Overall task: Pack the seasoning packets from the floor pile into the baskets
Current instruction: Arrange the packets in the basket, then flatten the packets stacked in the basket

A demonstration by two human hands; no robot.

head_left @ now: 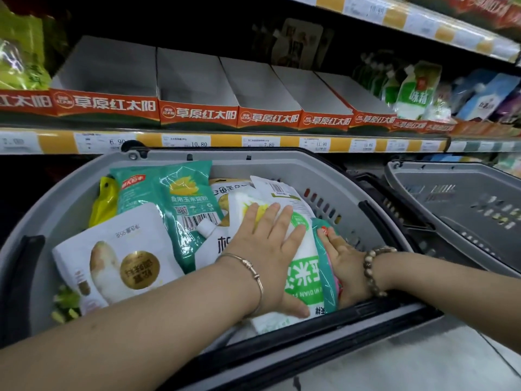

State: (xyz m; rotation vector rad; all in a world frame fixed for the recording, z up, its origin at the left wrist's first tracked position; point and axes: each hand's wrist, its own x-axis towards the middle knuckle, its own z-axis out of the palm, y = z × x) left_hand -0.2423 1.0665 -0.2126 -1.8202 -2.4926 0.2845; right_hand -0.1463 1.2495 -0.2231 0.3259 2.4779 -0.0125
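In the head view, a grey basket fills the middle of the picture, tilted toward the camera in front of a shop shelf, and it already holds several seasoning packets. The left hand lies flat, fingers straight and spread, pressing down on a white and green packet that rests on top of the others near the basket's near right corner. The right hand is inside the basket just beside it, fingers straight and laid along a teal-edged packet that stands on edge between the white and green packet and the basket's right wall; its thumb is hidden, so only the flat, relaxed fingers can be told. A thin metal bangle circles the left wrist and a bead bracelet the right. Further left in the basket lie a teal starch packet, a white packet with a gold seal, a yellow packet against the far left wall, and a white spouted pouch partly under the left hand. A second grey basket sits to the right, touching the first. Above them, red-fronted cardboard trays line the shelf over a strip of price tags, with spouted pouches standing at the right.
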